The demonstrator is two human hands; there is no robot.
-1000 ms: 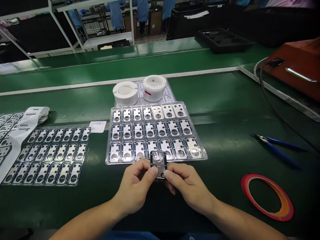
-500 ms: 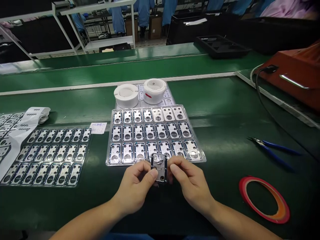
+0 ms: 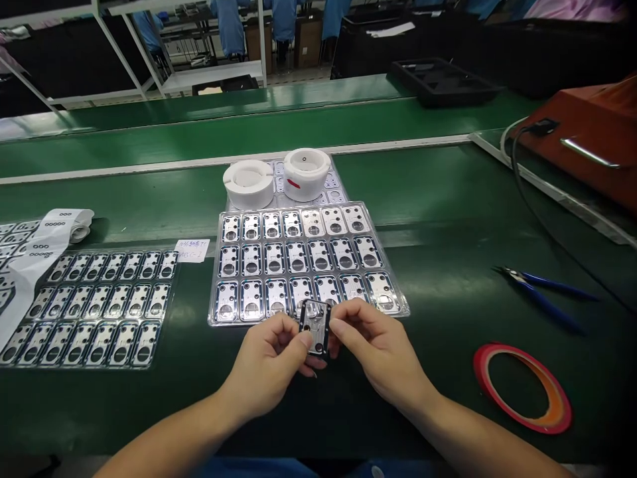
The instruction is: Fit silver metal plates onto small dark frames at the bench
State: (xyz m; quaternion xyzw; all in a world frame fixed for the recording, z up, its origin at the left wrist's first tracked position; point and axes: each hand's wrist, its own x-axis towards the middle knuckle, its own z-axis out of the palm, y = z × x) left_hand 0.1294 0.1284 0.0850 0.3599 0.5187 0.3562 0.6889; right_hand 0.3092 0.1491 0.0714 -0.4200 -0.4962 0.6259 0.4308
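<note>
A small metal plate with a dark edge [image 3: 316, 325] is pinched at its left side by my left hand [image 3: 271, 362], thumb on its face. My right hand [image 3: 378, 348] has its thumb and fingers pressed together at the plate's right edge; whether it grips the plate is hard to tell. Just beyond both hands lies a clear tray [image 3: 213, 302] with rows of similar metal plates. Behind it, two white rolls, the left one [image 3: 249, 196] and the right one with a red mark [image 3: 306, 186], stand on another tray [image 3: 339, 194].
At left are another filled tray [image 3: 172, 292], a curled white label strip [image 3: 34, 265] and a handwritten note [image 3: 192, 250]. On the right lie blue-handled pliers [image 3: 542, 299], a red tape ring [image 3: 480, 365], a black cable [image 3: 540, 219] and an orange-brown box [image 3: 587, 139].
The view has shifted slightly. The held plate has tilted a little between my hands, and more of my left fingers shows beneath it.
</note>
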